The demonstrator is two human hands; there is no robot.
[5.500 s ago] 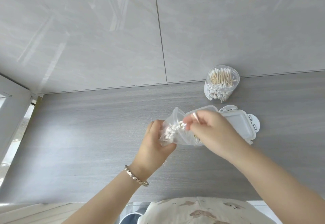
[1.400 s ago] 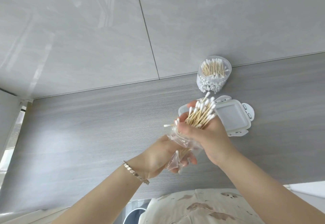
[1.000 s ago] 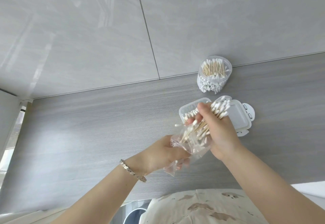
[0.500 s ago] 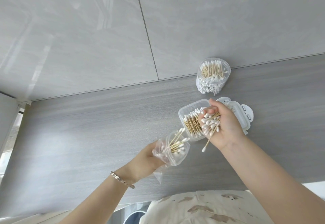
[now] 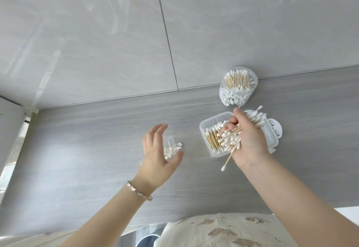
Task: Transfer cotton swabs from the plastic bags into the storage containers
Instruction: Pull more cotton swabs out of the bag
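Two clear plastic containers stand on the grey wood-grain countertop (image 5: 87, 149). One is a rectangular box (image 5: 212, 120) with rounded corners, and the other is a round jar (image 5: 238, 91) just beyond the box, near the wall. Both hold cotton swabs (image 5: 211, 140) with pale wooden stems and white tips. Those in the box lie flat, and those in the jar are densely packed.

One translucent white lid (image 5: 271, 142) with clasp tabs lies against the right side of the box. The right hand (image 5: 248, 142) curls round one thick bundle (image 5: 231, 142) directly over the box, with tips fanning out at both ends. A single swab (image 5: 228, 159) hangs below the fist, past the box's near edge.

One thin, crinkled plastic bag (image 5: 172, 146) lies well to the left of the box, with only a few swabs inside. The left hand (image 5: 157, 161) is blurred and sits over the bag with its fingers straight and spread. Whether it touches the film cannot be told. One metal link bracelet (image 5: 138, 191) circles that wrist.

Glossy pale wall tiles (image 5: 97, 33), split by one vertical joint, rise behind the box.
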